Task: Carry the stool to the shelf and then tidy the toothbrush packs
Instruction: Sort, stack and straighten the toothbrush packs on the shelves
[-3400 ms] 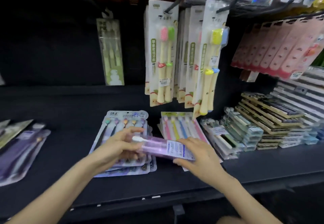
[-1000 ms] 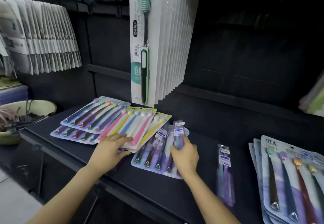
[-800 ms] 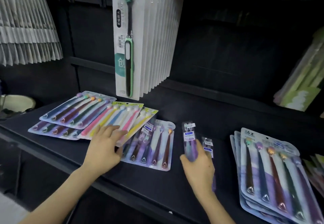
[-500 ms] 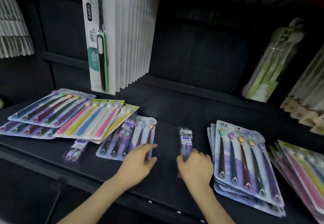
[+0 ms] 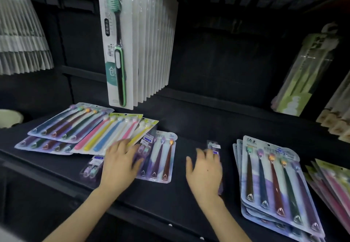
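Dark shop shelf (image 5: pixel 189 194), toothbrush packs lying all over it and a row of hanging packs (image 5: pixel 121 48) on a hook above. No stool anywhere in view, but the person is right at the shelf with both hands on the stock, so I'd guess that half is done and this is the tidying part. Left hand (image 5: pixel 119 164) lies flat with fingers spread across the near end of a five-brush pack (image 5: pixel 161 158), not gripping anything, just resting on it. Right hand (image 5: pixel 205 173) sits over a slim pack (image 5: pixel 213 147) in the middle of the shelf, fingers stretched out on top. It's blurry, but it looks like a flat touch rather than a pinch. As for progress, the tall stack (image 5: pixel 274 181) on the right looks reasonably squared up. The fanned packs (image 5: pixel 66 126) on the left are skewed and overlapping, and a small twin pack (image 5: pixel 92 166) sits loose just beside the left hand. So I'd call it roughly midway, with the left side and the stray little ones left to sort.
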The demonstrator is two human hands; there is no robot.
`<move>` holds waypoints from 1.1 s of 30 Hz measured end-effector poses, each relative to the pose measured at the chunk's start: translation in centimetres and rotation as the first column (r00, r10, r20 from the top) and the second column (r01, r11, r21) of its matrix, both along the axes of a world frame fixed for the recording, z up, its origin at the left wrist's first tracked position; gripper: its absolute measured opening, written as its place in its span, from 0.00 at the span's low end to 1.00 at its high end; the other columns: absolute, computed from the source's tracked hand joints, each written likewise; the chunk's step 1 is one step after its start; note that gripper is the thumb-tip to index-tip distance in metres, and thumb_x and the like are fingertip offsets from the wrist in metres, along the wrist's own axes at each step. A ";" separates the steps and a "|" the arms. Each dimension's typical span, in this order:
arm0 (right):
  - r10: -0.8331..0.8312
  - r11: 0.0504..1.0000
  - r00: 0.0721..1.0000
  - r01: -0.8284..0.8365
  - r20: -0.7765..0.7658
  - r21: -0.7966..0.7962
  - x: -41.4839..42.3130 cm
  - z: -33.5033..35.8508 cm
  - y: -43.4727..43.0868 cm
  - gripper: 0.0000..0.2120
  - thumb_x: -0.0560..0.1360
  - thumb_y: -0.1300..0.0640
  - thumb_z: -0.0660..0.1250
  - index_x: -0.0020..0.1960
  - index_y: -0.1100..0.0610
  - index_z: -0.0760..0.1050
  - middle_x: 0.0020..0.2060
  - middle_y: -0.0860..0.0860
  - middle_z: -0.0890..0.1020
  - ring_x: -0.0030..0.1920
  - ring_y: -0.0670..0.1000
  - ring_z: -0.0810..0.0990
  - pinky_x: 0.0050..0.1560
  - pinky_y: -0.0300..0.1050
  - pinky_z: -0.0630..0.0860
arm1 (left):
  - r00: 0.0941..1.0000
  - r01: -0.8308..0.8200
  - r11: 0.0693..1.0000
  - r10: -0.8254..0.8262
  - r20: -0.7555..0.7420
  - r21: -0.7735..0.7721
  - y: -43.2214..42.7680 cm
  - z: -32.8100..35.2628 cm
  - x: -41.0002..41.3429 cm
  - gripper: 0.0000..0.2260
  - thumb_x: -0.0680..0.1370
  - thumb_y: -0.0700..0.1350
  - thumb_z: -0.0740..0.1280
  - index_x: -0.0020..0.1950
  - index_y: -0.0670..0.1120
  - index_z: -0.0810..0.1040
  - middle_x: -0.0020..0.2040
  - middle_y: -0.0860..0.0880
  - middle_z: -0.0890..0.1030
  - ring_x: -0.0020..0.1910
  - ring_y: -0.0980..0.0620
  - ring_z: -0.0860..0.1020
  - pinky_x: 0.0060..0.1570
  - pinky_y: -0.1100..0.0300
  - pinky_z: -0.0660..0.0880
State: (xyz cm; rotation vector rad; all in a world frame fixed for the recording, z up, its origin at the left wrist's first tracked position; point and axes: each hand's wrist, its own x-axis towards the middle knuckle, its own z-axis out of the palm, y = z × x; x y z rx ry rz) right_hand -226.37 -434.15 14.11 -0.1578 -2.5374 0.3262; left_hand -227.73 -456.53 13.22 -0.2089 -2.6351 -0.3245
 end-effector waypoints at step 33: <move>0.322 0.813 0.946 -0.256 0.037 -0.524 6.4 4.2 3.2 0.28 0.66 0.61 0.73 0.63 0.47 0.72 0.43 0.42 0.79 0.46 0.43 0.76 0.47 0.29 0.69 | 0.975 0.189 0.948 -0.213 0.070 0.257 0.6 2.0 0.1 0.43 0.68 0.77 0.44 0.70 0.51 0.70 0.70 0.46 0.70 0.71 0.43 0.65 0.69 0.48 0.61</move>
